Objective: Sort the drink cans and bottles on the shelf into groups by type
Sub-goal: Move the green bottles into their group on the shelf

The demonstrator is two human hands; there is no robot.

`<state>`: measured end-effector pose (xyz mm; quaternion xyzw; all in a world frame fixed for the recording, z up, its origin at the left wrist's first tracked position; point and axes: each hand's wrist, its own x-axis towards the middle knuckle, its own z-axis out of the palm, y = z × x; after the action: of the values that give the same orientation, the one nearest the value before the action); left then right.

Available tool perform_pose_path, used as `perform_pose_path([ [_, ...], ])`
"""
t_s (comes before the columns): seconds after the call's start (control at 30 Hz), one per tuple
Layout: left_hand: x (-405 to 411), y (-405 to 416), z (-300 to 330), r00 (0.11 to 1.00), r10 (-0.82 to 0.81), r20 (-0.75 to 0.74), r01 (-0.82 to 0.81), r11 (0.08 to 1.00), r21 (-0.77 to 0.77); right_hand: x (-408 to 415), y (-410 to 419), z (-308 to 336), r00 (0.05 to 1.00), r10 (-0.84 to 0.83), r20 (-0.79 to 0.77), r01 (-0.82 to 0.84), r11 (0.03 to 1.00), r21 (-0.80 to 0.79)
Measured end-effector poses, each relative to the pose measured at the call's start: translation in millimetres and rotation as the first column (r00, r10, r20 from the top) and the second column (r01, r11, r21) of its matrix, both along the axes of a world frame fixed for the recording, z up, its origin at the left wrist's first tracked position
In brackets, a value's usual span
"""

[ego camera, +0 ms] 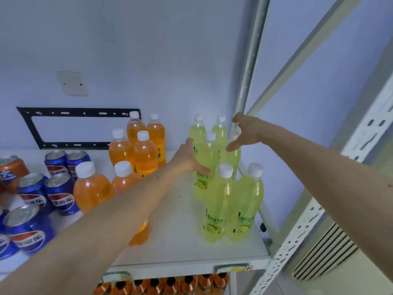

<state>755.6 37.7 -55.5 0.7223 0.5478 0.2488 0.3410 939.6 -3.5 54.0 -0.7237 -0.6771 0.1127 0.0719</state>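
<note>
On the white shelf board [180, 235], the cluster of clear plastic bottles of yellow-green lemon drink [212, 158] stands at the right end, between both hands. The left hand [187, 158], fingers straight, presses its left side; the right hand [244, 130], fingers spread and loosely bent, touches its right. Orange-drink bottles [144, 154] and blue cans [59, 196] stand further left.

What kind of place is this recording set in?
Probably a shop stockroom or a mock store: a white metal shelf with price tags on its edge, holding grouped green bottles, orange bottles and blue cans.
</note>
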Motion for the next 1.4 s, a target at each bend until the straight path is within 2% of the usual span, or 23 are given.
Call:
perform_pose_path([
  [0.1,11.5,17.4,-26.6,0.991,-0.001,0.133,0.011,0.997,-0.079,3.4,23.6,-8.5,0.998,0.026,0.050,-0.025,0.999,-0.037],
  [0.2,18.1,45.6,-59.9,0.979,-0.006,0.203,0.029,0.993,-0.111,6.5,42.0,-15.2,0.989,0.081,0.127,-0.069,0.993,-0.096],
  [0.4,25.6,46.9,-58.7,0.971,-0.051,0.232,0.079,0.991,-0.111,9.6,66.3,-29.6,0.972,0.146,0.183,-0.107,0.973,-0.206],
  [0.6,28.0,48.3,-58.5,0.983,-0.044,0.181,0.062,0.993,-0.099,7.7,73.3,-28.6,0.948,0.209,0.240,-0.152,0.960,-0.237],
  [0.87,35.5,32.1,-60.4,0.974,0.000,0.225,0.017,0.997,-0.074,6.0,67.0,-27.5,0.942,0.222,0.253,-0.153,0.952,-0.264],
  [1.03,29.5,31.2,-50.9,0.965,-0.103,0.240,0.135,0.984,-0.119,-1.4,62.4,-17.2,0.907,0.258,0.334,-0.145,0.934,-0.327],
  [1.13,22.0,36.4,-34.9,0.932,-0.106,0.348,0.188,0.959,-0.210,-4.1,65.6,2.2,0.902,0.240,0.358,-0.102,0.925,-0.365],
  [1.23,12.7,48.4,-8.6,0.889,0.017,0.458,0.138,0.944,-0.301,-4.4,76.1,33.7,0.900,0.182,0.396,-0.068,0.956,-0.285],
  [1.4,11.9,74.6,30.7,0.746,0.184,0.640,-0.010,0.964,-0.265,0.7,107.0,58.5,0.950,0.001,0.313,0.030,0.995,-0.094],
])
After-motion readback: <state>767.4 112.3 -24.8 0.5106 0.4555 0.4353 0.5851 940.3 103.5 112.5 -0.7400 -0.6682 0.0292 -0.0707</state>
